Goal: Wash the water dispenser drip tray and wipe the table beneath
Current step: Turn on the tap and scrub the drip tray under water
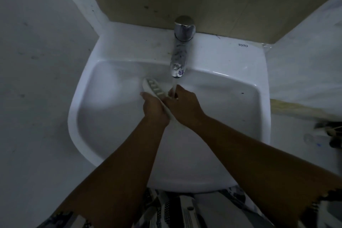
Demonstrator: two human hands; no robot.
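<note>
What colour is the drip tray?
The drip tray is white; the head view shows it.

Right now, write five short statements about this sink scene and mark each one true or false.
1. Water runs from the faucet. True.
2. The drip tray lies flat on the bottom of the sink. False: it is held up on a slant beside the stream.
3. The left hand holds the drip tray. True.
4. The right hand rests on the faucet. False: it holds the drip tray below the spout, at the stream.
5. The drip tray is white with a row of slots. True.
</note>
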